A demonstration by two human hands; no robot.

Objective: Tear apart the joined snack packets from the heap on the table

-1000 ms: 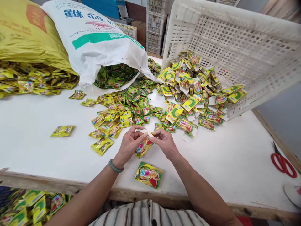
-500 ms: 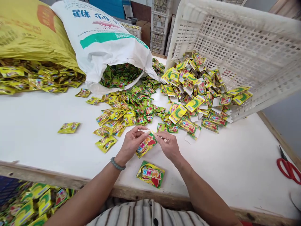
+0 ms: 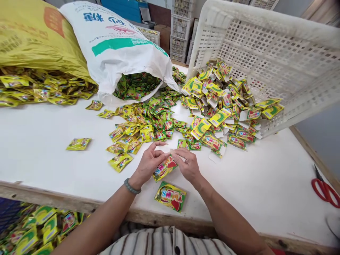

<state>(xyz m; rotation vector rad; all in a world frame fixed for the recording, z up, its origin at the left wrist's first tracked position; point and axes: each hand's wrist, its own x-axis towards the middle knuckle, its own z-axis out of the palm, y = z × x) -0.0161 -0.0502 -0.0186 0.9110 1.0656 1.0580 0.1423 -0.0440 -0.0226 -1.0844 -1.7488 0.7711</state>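
A small green and yellow candy box (image 3: pixel 165 168) is held between my two hands, above the white table. My left hand (image 3: pixel 152 162) grips its left and upper side, thumb across the top edge. My right hand (image 3: pixel 186 163) pinches the box's upper right end, where the fingertips of both hands meet; the flap there is mostly hidden. Just below lies a second box (image 3: pixel 170 197), flat, its printed face up. Beyond my hands are yellow candy packets (image 3: pixel 120 162) and green packets (image 3: pixel 168 124) in a loose heap.
A tipped white crate (image 3: pixel 265 46) at the right spills small boxes (image 3: pixel 220 117). A white sack (image 3: pixel 117 42) and a yellow bag (image 3: pixel 34 39) stand at the back left. Red scissors (image 3: pixel 325 191) lie far right. More boxes (image 3: pixel 50 228) sit below the table's edge (image 3: pixel 66 196).
My right fingers have moved left and closed over the box's upper end, where a yellow flap showed before. The held box has tilted slightly and sits a little lower.
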